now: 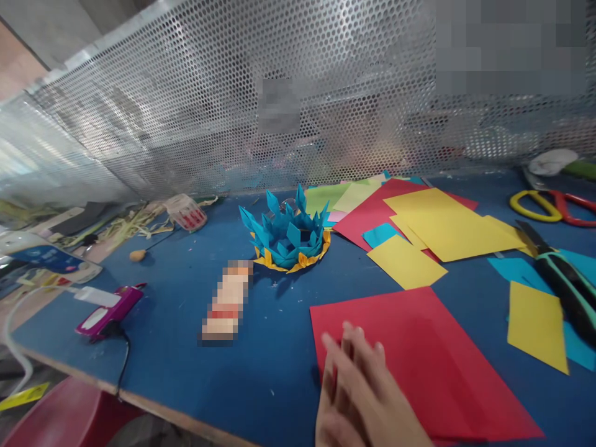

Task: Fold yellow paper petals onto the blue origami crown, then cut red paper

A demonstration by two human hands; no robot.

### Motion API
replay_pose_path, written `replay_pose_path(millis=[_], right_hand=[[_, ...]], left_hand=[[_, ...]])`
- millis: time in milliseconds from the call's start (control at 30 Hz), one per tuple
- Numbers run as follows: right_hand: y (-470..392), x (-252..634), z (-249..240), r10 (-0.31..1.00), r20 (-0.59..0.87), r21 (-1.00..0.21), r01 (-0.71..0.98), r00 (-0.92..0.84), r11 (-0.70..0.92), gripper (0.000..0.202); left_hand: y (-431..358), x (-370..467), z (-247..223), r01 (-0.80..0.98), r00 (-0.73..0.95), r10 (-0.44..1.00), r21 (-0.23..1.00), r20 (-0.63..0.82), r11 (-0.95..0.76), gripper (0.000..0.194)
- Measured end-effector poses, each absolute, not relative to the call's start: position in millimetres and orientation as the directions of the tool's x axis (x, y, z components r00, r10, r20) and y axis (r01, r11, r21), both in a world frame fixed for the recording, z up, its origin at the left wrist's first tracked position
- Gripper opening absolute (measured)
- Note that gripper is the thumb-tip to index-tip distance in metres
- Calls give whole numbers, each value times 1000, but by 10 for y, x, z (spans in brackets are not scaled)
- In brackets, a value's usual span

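On the table [172,372], a paper ornament [291,242] is placed at frame centre, with overlapping sheets [449,223] laid to its right and scissors [542,218] set at the right edge. A single sheet [433,347] is laid before these at lower right; a corded block [121,307] is set at left, and a mesh panel [205,118] is stood behind.

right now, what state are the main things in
Red paper: lying flat
Hands: close together, blurred, over red paper
Blue-and-yellow paper crown: upright
Yellow papers: flat, some overlapping
Purple device: white adapter attached
Teal-handled scissors: apparently shut
Yellow-and-red scissors: can't tell
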State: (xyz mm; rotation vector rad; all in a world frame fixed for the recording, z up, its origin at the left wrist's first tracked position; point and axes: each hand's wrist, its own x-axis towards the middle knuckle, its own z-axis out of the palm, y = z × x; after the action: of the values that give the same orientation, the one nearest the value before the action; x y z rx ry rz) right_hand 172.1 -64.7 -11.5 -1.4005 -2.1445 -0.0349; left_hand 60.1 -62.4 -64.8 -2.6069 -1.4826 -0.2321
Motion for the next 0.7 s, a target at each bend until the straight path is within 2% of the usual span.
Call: replay_pose_path(millis=[100, 200, 267, 367, 467, 533, 600, 700], right_hand=[[-587, 1655, -239, 799, 410, -237, 795, -439, 558, 68], [-611, 1752, -272, 814, 393, -239, 807, -428, 540, 77], [-634, 1845, -255, 814, 401, -208, 824, -420, 527, 81], [-646, 1987, -231, 791, 443, -63, 865, -422, 497, 81], [-642, 2093, -219, 756, 491, 87, 888, -432, 451, 77], [-642, 2120, -210, 742, 504, 143, 889, -443, 434, 78], [-646, 2120, -204, 739, 507, 167, 891, -444, 422, 81], [-657, 2119, -226, 746, 496, 160, 891, -444, 424, 81]], left_hand=[[-632, 632, -661, 868, 488, 851, -8, 195, -496, 65], [-641, 656, -577, 866, 492, 849, -2, 195, -501, 69], [-645, 647, -496, 863, 500, 841, -44, 206, -503, 72], [-640, 593, -396, 864, 503, 834, -115, 227, -490, 75], [-609, 476, -334, 863, 505, 830, -114, 238, -492, 77], [-571, 359, -294, 821, 570, 789, -120, 230, -558, 78], [-528, 230, -244, 702, 711, 673, -146, 204, -697, 75], [-483, 81, -170, 655, 754, 623, -164, 209, -738, 67]])
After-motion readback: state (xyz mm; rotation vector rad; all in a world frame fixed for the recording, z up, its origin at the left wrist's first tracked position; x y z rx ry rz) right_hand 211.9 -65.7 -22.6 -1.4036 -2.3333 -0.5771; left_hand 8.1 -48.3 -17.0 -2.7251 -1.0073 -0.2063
